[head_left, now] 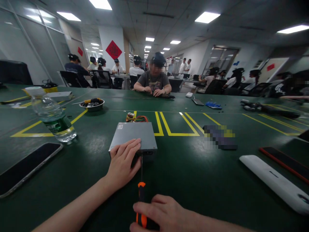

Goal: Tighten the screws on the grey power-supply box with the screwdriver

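A grey metal computer power supply [135, 133] sits on the green table, its bundle of coloured wires [138, 118] bunched behind it. My left hand [124, 161] grips its near left corner, fingers laid over the top and thumb at the front face. Low in the view, my right hand [166, 212] is closed round the black and orange handle of a screwdriver [141, 190]. The thin shaft points away from me, and its tip meets the near face of the power supply beside my left thumb. What the tip touches there is too dark to make out.
A water bottle [54, 117] and a phone [29, 166] are on the left. Farther back is a metal bowl [100, 108] of tools. A white device [272, 180] and a red-edged dark object [287, 162] lie right. Across the table sits a person [154, 80].
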